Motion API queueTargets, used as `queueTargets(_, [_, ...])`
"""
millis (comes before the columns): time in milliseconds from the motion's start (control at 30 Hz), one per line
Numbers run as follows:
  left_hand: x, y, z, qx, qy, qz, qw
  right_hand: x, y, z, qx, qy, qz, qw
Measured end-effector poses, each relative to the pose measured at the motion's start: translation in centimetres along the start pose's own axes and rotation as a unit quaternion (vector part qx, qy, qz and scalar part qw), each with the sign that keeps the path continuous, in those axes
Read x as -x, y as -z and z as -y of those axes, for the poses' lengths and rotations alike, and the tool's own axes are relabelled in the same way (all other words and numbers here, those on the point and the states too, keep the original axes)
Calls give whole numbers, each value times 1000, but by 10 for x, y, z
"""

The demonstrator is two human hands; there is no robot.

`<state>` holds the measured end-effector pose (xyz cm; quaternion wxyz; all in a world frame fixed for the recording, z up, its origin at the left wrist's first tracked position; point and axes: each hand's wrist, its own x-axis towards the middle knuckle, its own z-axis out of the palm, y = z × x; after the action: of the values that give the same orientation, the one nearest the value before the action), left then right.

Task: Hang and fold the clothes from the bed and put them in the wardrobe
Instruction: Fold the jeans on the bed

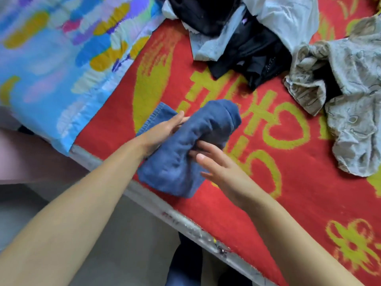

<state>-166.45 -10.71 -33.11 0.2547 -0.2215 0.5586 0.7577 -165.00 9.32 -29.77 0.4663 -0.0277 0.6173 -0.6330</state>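
Note:
A blue garment (181,162) lies folded into a thick bundle near the bed's front edge, on the red and yellow blanket (299,182). My left hand (162,131) is at its left side, fingers tucked under a fold. On the bundle's right side, my right hand (218,166) has its fingertips pushed into the cloth and its thumb out straight. At the back lie a black garment (247,50) and a pale grey one (288,19) in a heap. A crumpled grey patterned garment (354,100) lies at the right.
A bright blue patterned quilt (61,58) covers the bed's left part. The bed's pale edge (185,221) runs diagonally across the front. Below it is grey floor (123,244) and my dark trouser leg (185,265).

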Motion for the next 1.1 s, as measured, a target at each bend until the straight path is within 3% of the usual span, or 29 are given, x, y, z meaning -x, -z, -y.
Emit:
queueTargets(33, [11,20,-10,-17,-33,-47,998,-15,-19,5,60,13,32,998])
queueTargets(100, [28,60,-27,-156,-100,-174,967,-47,-48,8,249,29,66,966])
queueTargets(167, [33,88,-28,-322,-138,-276,895,-75,-58,-1,422,30,83,902])
queueTargets(267, [27,88,8,-537,-86,-371,753,-104,-52,-12,561,48,40,826])
queueTargets(333, [20,71,42,-576,-42,-407,707,-122,-48,-15,620,117,1,776])
queueTargets(433, [3,59,83,-507,47,-448,735,-161,-44,-13,732,211,26,648])
queueTargets(500, [-11,62,99,-459,78,-456,758,-191,-38,-12,777,208,47,592])
queueTargets(600, [-29,61,120,-502,73,-421,751,-221,-14,-28,788,138,55,597])
queueTargets(733, [-46,65,139,-567,72,-395,719,-231,4,-57,787,128,48,602])
queueTargets(900, [-46,66,137,-568,86,-379,726,-233,1,-51,795,118,76,590])
queueTargets(967, [-41,62,130,-553,88,-378,738,-222,9,-44,812,143,104,556])
queueTargets(1100, [-28,10,134,-544,40,-351,761,-178,51,-32,850,207,214,435])
